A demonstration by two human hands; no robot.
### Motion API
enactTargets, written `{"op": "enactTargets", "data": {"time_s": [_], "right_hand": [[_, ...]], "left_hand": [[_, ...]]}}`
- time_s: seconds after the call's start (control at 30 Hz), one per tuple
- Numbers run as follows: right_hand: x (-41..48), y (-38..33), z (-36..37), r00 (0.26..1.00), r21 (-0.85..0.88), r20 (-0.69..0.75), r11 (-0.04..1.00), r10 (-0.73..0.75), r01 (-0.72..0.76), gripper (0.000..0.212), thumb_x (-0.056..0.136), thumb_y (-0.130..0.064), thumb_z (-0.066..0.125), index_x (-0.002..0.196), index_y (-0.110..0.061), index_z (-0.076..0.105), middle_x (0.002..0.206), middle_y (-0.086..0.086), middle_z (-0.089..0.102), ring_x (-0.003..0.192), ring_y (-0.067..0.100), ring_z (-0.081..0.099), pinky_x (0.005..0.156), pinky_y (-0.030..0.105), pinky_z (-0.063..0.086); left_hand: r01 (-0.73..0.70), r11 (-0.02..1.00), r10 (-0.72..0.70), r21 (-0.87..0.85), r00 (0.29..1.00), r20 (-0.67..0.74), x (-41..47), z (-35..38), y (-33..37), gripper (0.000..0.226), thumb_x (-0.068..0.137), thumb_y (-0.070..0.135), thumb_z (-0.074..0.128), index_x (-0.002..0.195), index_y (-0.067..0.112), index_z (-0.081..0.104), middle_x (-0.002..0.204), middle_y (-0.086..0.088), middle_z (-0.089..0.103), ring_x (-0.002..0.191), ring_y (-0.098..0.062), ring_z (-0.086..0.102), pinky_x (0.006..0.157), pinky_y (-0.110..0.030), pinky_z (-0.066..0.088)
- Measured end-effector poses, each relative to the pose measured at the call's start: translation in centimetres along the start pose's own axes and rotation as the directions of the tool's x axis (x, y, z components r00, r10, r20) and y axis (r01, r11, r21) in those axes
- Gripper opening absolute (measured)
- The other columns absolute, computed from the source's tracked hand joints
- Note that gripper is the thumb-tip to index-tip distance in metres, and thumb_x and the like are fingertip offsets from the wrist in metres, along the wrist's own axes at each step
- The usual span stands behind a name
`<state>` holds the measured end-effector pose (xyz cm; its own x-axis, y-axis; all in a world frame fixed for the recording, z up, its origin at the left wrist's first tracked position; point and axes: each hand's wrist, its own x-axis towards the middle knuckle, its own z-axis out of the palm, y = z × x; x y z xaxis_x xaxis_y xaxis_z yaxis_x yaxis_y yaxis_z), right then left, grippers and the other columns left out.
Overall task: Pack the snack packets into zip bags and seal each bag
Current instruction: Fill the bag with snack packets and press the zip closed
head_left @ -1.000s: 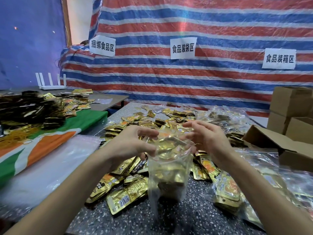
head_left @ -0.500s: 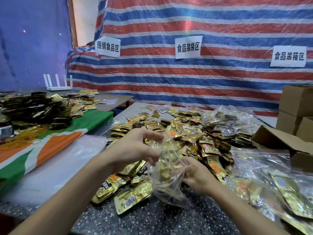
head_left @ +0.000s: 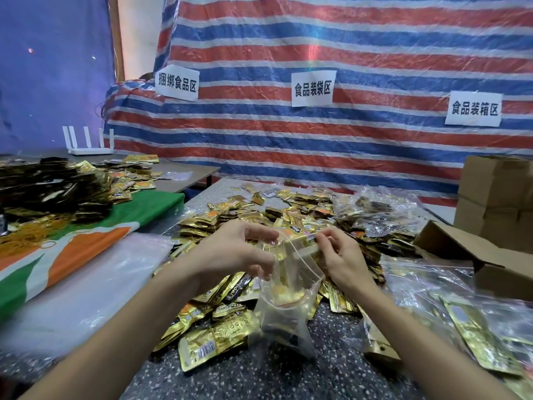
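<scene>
A person's two bare hands hold a clear zip bag (head_left: 285, 307) upright above a speckled worktop (head_left: 288, 376), gold snack packets (head_left: 288, 293) showing through its plastic. The left hand (head_left: 230, 255) grips the bag's mouth at its left side, its fingers (head_left: 259, 232) curled over the rim. The right hand (head_left: 340, 255) pinches the right end of the zip strip (head_left: 305, 251) between thumb and fingertips. The mouth gapes open between the two hands.

A loose heap of packets (head_left: 259, 215) lies on the worktop behind and to the left of the bag, reaching under both wrists. Clear bags of packets (head_left: 375, 209) pile up behind and to the right of the bag, and an open cardboard box (head_left: 461, 255) lies farther right. A striped tarpaulin (head_left: 346, 39) with three paper signs (head_left: 313, 88) hangs well behind the bag.
</scene>
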<state>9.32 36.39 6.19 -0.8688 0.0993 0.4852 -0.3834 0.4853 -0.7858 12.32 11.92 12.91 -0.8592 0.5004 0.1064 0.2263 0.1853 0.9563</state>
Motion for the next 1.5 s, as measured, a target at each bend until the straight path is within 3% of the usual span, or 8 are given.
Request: {"op": "enactTargets", "data": {"time_s": [0.2, 0.37, 0.53, 0.67, 0.77, 0.97, 1.27, 1.5], "right_hand": [[1.2, 1.3, 0.0, 0.970, -0.297, -0.152, 0.927, 0.192, -0.230, 0.030, 0.101, -0.037, 0.056, 0.091, -0.011, 0.067, 0.079, 0.004, 0.068, 0.068, 0.019, 0.063, 0.063, 0.037, 0.052], [1.9, 2.5, -0.2, 0.751, 0.143, -0.319, 0.813, 0.578, -0.564, 0.042, 0.097, -0.031, 0.065, 0.065, -0.005, 0.055, 0.064, 0.005, 0.055, 0.055, 0.022, 0.065, 0.044, 0.034, 0.058], [2.0, 1.9, -1.5, 0.712, 0.294, -0.388, 0.811, 0.585, -0.506, 0.026, 0.098, -0.031, 0.065, 0.089, -0.007, 0.065, 0.080, 0.000, 0.058, 0.073, 0.034, 0.071, 0.046, 0.035, 0.059], [2.3, -1.1, -3.2, 0.731, 0.373, -0.483, 0.868, 0.482, -0.326, 0.026, 0.100, -0.030, 0.062, 0.081, -0.012, 0.065, 0.084, 0.011, 0.068, 0.077, 0.027, 0.068, 0.060, 0.045, 0.063], [2.5, -4.9, -4.5, 0.775, 0.449, -0.491, 0.878, 0.397, -0.166, 0.031, 0.101, -0.029, 0.060, 0.076, -0.011, 0.066, 0.080, 0.011, 0.070, 0.070, 0.018, 0.068, 0.050, 0.036, 0.058], [1.2, -11.0, -4.9, 0.906, 0.517, -0.315, 0.852, 0.283, -0.086, 0.025, 0.099, -0.027, 0.061, 0.084, -0.011, 0.072, 0.071, 0.000, 0.072, 0.062, 0.011, 0.072, 0.050, 0.030, 0.057], [-1.2, -10.6, -3.5, 0.976, -0.138, 0.013, 0.967, -0.216, 0.215, 0.012, 0.100, -0.024, 0.057, 0.090, -0.025, 0.062, 0.090, 0.001, 0.066, 0.084, 0.008, 0.064, 0.072, 0.026, 0.057], [-2.8, -9.7, -2.4, 0.932, -0.384, 0.326, 0.879, -0.156, 0.282, 0.010, 0.106, -0.035, 0.042, 0.103, -0.027, 0.046, 0.082, -0.001, 0.066, 0.071, 0.016, 0.063, 0.061, 0.036, 0.058]], "left_hand": [[0.016, 1.000, -0.016, -0.024, 1.000, -0.004, 0.4, 0.4, 0.3, 0.057, 0.072, -0.012, 0.073, 0.127, 0.001, 0.064, 0.127, -0.002, 0.062, 0.099, -0.019, 0.068, 0.067, -0.022, 0.057], [0.035, 0.999, -0.035, -0.015, 0.999, -0.025, 0.5, 0.4, 0.4, 0.057, 0.072, -0.012, 0.072, 0.127, 0.000, 0.064, 0.127, -0.004, 0.062, 0.103, -0.021, 0.066, 0.069, -0.023, 0.056], [0.043, 0.999, -0.043, -0.025, 0.998, -0.034, 0.6, 0.3, 0.5, 0.059, 0.073, -0.012, 0.073, 0.129, -0.002, 0.061, 0.126, -0.008, 0.061, 0.100, -0.024, 0.068, 0.067, -0.022, 0.056], [0.052, 0.998, -0.052, -0.019, 0.998, -0.033, 0.8, 0.6, 0.8, 0.062, 0.071, -0.010, 0.077, 0.131, -0.002, 0.060, 0.122, -0.008, 0.062, 0.097, -0.023, 0.070, 0.066, -0.021, 0.057], [0.058, 0.998, -0.059, -0.018, 0.998, -0.028, 1.2, 0.8, 0.9, 0.064, 0.071, -0.010, 0.078, 0.132, -0.003, 0.059, 0.122, -0.009, 0.061, 0.100, -0.024, 0.068, 0.072, -0.026, 0.060], [0.065, 0.993, -0.068, -0.095, 0.997, -0.025, 1.7, 1.3, 1.0, 0.048, 0.075, -0.013, 0.074, 0.121, -0.003, 0.064, 0.113, -0.010, 0.065, 0.081, -0.019, 0.074, 0.066, -0.022, 0.058], [0.123, 0.983, -0.125, -0.135, 0.992, -0.003, 1.4, 0.9, 1.2, 0.068, 0.071, -0.019, 0.073, 0.135, -0.002, 0.056, 0.136, -0.011, 0.057, 0.096, -0.023, 0.072, 0.067, -0.025, 0.059], [0.101, 0.988, -0.102, -0.115, 0.995, 0.001, 1.0, 1.1, 1.8, 0.069, 0.068, -0.015, 0.078, 0.132, -0.001, 0.059, 0.132, -0.009, 0.059, 0.096, -0.023, 0.071, 0.066, -0.027, 0.060]]}}
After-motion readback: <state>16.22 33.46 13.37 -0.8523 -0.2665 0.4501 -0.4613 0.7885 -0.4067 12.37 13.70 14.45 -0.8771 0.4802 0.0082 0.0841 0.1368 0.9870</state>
